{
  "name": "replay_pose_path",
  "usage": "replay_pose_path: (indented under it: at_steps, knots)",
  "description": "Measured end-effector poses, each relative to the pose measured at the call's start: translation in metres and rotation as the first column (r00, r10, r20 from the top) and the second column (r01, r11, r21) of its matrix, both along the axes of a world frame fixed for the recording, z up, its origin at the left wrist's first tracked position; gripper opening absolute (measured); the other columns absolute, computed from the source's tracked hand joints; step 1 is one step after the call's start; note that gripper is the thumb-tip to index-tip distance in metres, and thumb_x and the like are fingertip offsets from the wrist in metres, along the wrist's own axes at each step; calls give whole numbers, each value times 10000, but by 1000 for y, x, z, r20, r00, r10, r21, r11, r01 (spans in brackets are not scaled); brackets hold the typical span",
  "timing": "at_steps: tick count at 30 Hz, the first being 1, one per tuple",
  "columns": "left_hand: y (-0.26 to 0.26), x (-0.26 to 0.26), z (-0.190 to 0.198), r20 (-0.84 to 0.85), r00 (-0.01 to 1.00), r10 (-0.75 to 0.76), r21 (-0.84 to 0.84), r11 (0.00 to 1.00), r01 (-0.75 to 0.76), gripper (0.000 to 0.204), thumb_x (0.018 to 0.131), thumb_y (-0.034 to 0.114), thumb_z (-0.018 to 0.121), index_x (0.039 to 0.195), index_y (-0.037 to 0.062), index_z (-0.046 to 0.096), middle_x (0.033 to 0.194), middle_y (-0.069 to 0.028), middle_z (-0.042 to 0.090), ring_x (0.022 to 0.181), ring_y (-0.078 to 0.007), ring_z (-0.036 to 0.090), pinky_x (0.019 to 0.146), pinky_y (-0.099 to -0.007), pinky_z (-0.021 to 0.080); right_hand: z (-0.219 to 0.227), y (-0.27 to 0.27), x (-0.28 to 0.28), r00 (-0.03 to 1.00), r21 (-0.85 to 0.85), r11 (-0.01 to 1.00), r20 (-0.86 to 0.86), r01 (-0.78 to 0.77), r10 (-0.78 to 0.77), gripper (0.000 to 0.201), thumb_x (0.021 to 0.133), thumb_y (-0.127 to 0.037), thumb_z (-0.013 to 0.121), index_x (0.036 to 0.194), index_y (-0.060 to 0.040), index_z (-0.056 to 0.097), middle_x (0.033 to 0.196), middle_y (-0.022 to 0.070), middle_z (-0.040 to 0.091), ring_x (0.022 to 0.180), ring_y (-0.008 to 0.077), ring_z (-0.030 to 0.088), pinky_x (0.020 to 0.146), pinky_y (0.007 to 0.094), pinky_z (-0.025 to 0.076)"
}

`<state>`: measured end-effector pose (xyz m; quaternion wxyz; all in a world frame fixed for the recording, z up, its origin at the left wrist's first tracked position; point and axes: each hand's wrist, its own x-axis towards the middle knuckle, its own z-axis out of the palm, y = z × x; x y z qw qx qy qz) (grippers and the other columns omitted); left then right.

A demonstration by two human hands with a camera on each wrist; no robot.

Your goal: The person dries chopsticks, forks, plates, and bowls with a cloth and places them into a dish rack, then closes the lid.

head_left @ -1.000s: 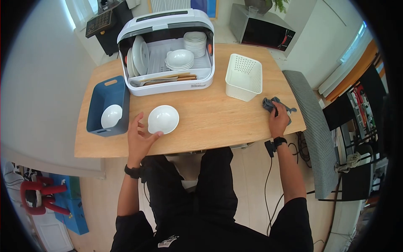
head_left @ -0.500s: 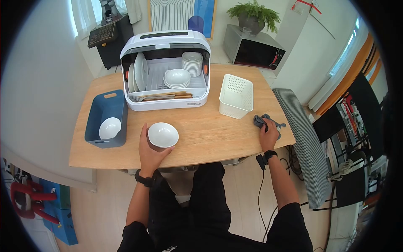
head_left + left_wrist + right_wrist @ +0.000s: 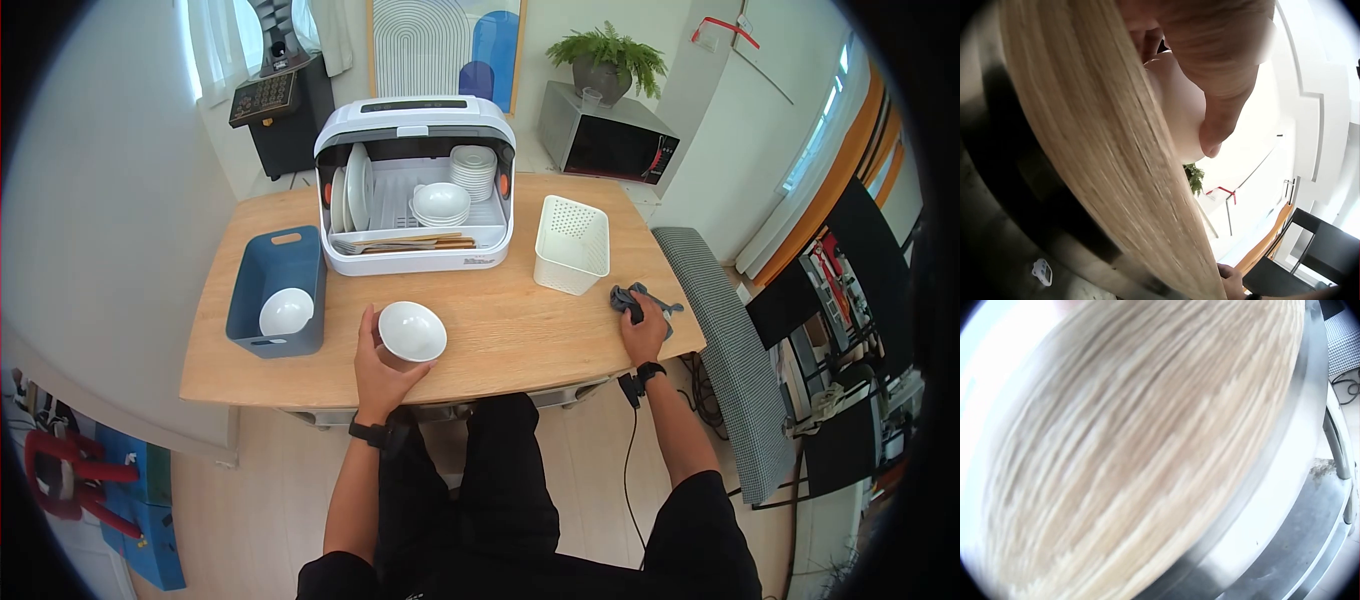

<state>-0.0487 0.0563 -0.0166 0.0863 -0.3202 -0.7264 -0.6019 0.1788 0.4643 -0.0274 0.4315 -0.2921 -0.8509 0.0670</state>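
My left hand [image 3: 383, 378] grips a white bowl [image 3: 412, 331] by its sides near the table's front edge, thumb on the near right and fingers on the left. In the left wrist view the thumb presses against the outer wall of this bowl [image 3: 1180, 115]. At the right end of the table my right hand [image 3: 646, 332] holds a crumpled dark grey cloth [image 3: 625, 298], which it partly covers. A second white bowl [image 3: 286, 312] lies in the blue bin [image 3: 275, 247] to the left.
Behind stands a white dish dryer [image 3: 418, 262] with plates, stacked bowls, small dishes and cutlery. A cream perforated basket [image 3: 572, 270] stands right of it on the wooden table [image 3: 500, 345]. A checked bench [image 3: 700, 330] stands off the table's right end.
My left hand has moved from beside the white bowl to gripping it. My right hand stays on the cloth. The head view has tipped upward.
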Motion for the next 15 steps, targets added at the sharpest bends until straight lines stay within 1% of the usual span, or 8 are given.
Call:
replay_pose_path:
  at_steps: [5, 7, 9, 15]
  knots:
    - [0, -1, -5, -8, 1000, 1, -4, 1000, -1, 1222, 577, 173, 974, 1544, 6, 246, 1387, -197, 547, 1252, -307, 575, 1053, -394, 477, -1, -2, 1, 1000, -8, 1000, 25, 14, -13, 347, 815, -32, 694, 1161, -45, 675, 1162, 160, 691, 1083, 349, 643, 963, 417, 497]
    - [1, -4, -6, -11, 1000, 5, -4, 1000, -5, 1226, 577, 184, 976, 1546, 9, 244, 1375, -193, 558, 1235, -305, 588, 1039, -390, 488, 4, -6, 0, 999, -45, 999, 26, 25, -24, 335, 837, -24, 684, 1171, -45, 668, 1155, 163, 690, 1085, 352, 638, 961, 416, 494]
    - [2, -4, -6, 3, 1000, -26, 19, 999, 26, 1232, 577, 202, 978, 1547, 14, 243, 1365, -187, 570, 1211, -298, 605, 1025, -386, 501, 1, -3, 0, 1000, -30, 999, 20, 22, -22, 331, 842, -23, 681, 1172, -43, 666, 1150, 163, 690, 1085, 353, 637, 958, 417, 494]
    - [-1, -3, -5, 11, 1000, -21, -9, 1000, 21, 1234, 578, 212, 978, 1547, 14, 240, 1372, -182, 570, 1215, -293, 605, 1029, -390, 498, 1, -3, 0, 999, -38, 999, 29, 38, -37, 321, 852, -25, 678, 1172, -39, 664, 1147, 167, 688, 1092, 355, 633, 960, 418, 493]
